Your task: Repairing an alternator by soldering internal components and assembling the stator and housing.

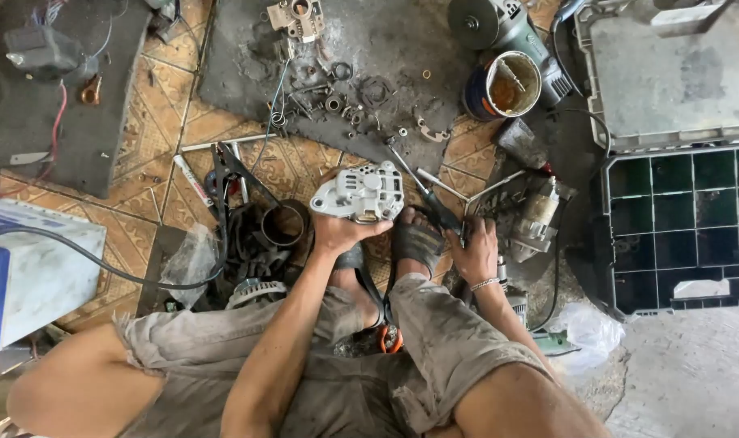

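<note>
My left hand (337, 231) grips a silver alternator housing (359, 193) from below and holds it up over my sandalled feet (414, 239). My right hand (473, 253) is down on the floor at the right, fingers closed around a dark tool handle (454, 225) beside a dirty starter motor (536, 217). A screwdriver (414, 180) lies just past the housing, its tip pointing up and left. I sit on the tiled floor with both knees bent outward.
A greasy mat (369, 97) ahead carries several washers, bearings and a small casting (298, 18). A tin of grease (503, 85) and an angle grinder (499, 24) stand at upper right. An open grey toolbox (670, 146) fills the right. Pliers (223, 174), a black ring (282, 223) and a white-blue box (28, 268) sit left.
</note>
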